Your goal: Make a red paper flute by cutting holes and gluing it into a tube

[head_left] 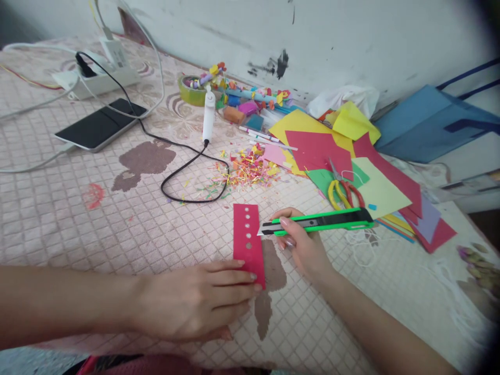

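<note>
A red strip of paper (253, 260) with a row of several round holes lies flat before me on the patterned tablecloth. My left hand (203, 297) rests palm down, its outstretched fingertips pressing on the strip's near end. In my right hand (300, 239) is a green and black utility knife (324, 221), pinched near its front between thumb and fingers. The blade points left, and its tip is at the strip's right edge, beside the holes. Whether the tip touches the paper I cannot tell.
Paper scraps (252, 169) are heaped beyond the strip, near a white hot glue gun (209, 115) with a black cord. Scissors (341, 192) lie on coloured sheets (318, 151) at right. A phone (101, 125) and power strip (94, 80) occupy the left; white string (363, 247) lies right.
</note>
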Available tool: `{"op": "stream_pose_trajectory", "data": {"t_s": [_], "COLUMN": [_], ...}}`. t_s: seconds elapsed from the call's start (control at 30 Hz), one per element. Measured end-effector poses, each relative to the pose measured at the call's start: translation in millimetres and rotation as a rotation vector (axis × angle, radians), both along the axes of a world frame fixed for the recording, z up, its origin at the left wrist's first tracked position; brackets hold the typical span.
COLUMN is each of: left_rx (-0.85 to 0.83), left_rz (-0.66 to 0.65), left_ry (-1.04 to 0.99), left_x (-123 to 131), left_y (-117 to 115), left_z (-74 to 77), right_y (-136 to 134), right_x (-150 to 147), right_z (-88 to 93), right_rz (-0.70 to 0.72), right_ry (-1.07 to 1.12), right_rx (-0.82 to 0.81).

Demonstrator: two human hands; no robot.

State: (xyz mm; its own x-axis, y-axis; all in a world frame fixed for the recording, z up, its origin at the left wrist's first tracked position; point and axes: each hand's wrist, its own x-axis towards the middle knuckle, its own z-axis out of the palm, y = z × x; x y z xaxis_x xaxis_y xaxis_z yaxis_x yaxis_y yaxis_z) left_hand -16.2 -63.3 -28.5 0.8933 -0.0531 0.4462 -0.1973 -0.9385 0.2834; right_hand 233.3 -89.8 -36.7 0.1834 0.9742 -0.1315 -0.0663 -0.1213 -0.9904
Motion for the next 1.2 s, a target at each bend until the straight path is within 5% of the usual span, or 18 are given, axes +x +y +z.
{"op": "stream_pose_trajectory", "data": {"t_s": [0.2, 0.53, 0.73, 1.2], "left_rx": [0.027, -0.098, -0.134, -0.145], "left_rz": [-0.007, 0.054, 0.202, 0.202], "left_ry": [0.029, -0.089, -0.131, -0.095], "left_x": [-2.3, -1.1, -0.6, 0.3], "left_y": [0.2, 12.8, 33.8, 36.4], "left_z": [-1.9, 4.2, 5.7, 1.2], "right_y": [-9.6, -10.5, -10.1, -19.9], "right_x": [4.9, 2.0, 3.2, 6.4], "right_z": [0.0, 4.6, -6.2, -0.3], "right_rz": [0.041, 0.020, 0.061, 0.144], "right_ry": [-0.119, 0.026, -0.071, -0.265], "right_rx": [0.048, 0.041, 0.066, 0.137]}}
